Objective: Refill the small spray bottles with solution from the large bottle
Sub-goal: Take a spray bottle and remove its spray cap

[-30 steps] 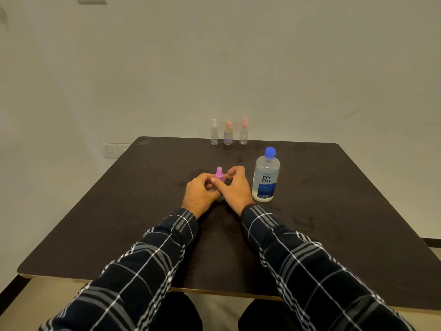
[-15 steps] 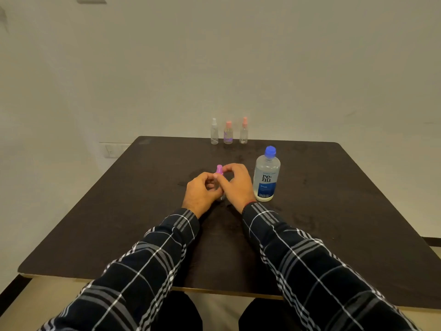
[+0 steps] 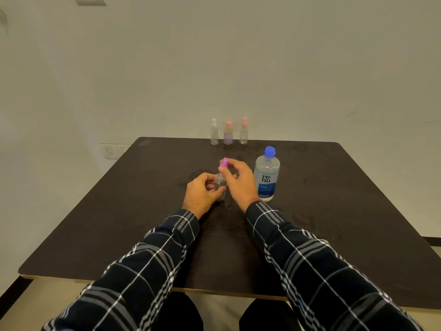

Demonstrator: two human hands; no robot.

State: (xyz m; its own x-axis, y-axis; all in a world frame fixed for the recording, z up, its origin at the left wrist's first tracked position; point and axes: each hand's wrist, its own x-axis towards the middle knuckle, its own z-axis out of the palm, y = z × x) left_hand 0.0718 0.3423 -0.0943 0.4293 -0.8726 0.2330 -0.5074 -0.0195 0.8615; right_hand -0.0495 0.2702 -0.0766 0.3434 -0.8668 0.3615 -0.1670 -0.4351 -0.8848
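A small clear spray bottle [image 3: 219, 185] stands upright on the dark table [image 3: 119, 211], its neck bare. My left hand [image 3: 201, 194] grips its body. My right hand [image 3: 238, 181] pinches the pink spray top [image 3: 224, 162] just above and slightly right of the bottle's mouth, lifted clear of the neck. The large clear solution bottle [image 3: 266, 175], blue-capped and blue-labelled, stands upright right beside my right hand.
Three more small spray bottles stand in a row at the table's far edge: a white-topped one [image 3: 214, 132], a pink-topped one with a purple label [image 3: 228, 133] and another pink-topped one [image 3: 244, 132]. A pale wall rises behind them.
My right hand has lifted the pink spray top off the small bottle, up and slightly right. The left hand keeps its hold on the bottle's body.
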